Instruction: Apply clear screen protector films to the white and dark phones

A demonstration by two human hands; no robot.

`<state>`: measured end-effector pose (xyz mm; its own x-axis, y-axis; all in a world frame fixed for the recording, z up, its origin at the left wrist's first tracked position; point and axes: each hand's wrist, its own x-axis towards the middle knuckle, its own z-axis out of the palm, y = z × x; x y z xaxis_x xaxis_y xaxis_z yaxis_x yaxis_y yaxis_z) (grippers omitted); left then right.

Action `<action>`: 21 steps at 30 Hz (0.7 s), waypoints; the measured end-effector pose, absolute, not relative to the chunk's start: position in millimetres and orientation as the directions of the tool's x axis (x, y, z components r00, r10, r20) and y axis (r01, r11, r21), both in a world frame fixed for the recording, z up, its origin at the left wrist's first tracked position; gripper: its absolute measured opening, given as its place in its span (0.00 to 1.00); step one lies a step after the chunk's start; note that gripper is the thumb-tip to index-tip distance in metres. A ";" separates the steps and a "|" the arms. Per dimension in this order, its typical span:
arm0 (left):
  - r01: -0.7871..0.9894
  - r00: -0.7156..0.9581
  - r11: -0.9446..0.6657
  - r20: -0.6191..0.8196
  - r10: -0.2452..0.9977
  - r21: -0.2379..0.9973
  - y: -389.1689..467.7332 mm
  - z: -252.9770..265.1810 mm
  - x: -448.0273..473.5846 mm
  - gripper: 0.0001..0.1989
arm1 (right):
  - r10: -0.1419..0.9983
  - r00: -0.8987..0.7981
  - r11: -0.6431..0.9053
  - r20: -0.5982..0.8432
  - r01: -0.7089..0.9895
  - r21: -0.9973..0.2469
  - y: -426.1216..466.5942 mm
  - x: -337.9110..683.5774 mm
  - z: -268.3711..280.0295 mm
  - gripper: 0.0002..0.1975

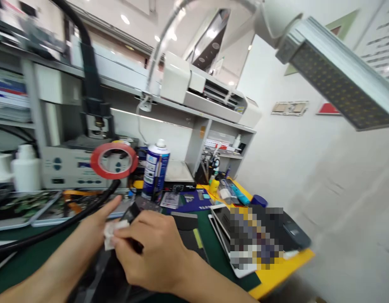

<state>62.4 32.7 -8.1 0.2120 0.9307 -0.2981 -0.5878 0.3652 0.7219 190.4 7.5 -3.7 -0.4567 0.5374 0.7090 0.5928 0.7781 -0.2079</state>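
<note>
My right hand point(153, 252) is low in the middle of the view, pinching a small white wipe point(114, 233) against a thin black device point(131, 212). My left hand point(93, 229) comes in from the lower left, its index finger stretched toward the device's upper edge and its thumb under the wipe. Both hands hover over a green mat point(210, 244). Most of the black device is hidden behind my right hand.
A blue and white spray can point(154, 170) stands just behind my hands, beside a red tape roll point(114, 160) on a grey station. White bottles point(25, 168) sit at left. Several stacked devices point(226, 223) lie at right. An LED lamp point(336, 71) hangs overhead.
</note>
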 end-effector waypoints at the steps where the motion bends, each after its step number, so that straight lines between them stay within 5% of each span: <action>1: -0.572 0.238 0.400 -0.322 0.916 0.716 33.0 -5.6 57.3 0.17 | 0.506 -0.494 0.811 0.707 0.552 -0.194 2.4 187.1 -5.2 0.09; 4: -0.529 0.530 0.605 -0.325 0.783 0.595 27.5 0.8 42.7 0.23 | 0.424 -0.530 0.871 0.735 0.462 -0.170 -4.8 181.4 -8.5 0.06; 7: -0.580 0.580 0.645 -0.305 0.756 0.498 17.3 5.5 38.3 0.24 | 0.456 -0.482 0.854 0.749 0.473 -0.215 2.5 183.7 -6.0 0.07; 11: -0.424 0.685 0.690 -0.291 0.668 0.586 7.5 11.5 44.6 0.30 | 0.577 -0.312 0.753 0.755 0.560 -0.344 20.3 194.1 4.9 0.09; 16: -0.401 0.687 0.676 -0.286 0.668 0.618 8.5 14.3 44.9 0.32 | 0.563 -0.316 0.762 0.764 0.556 -0.332 21.0 194.1 6.0 0.09; 21: -0.535 0.607 0.658 -0.300 0.736 0.530 18.2 13.6 33.7 0.28 | 0.395 -0.513 0.893 0.762 0.410 -0.187 -2.8 176.0 -8.6 0.08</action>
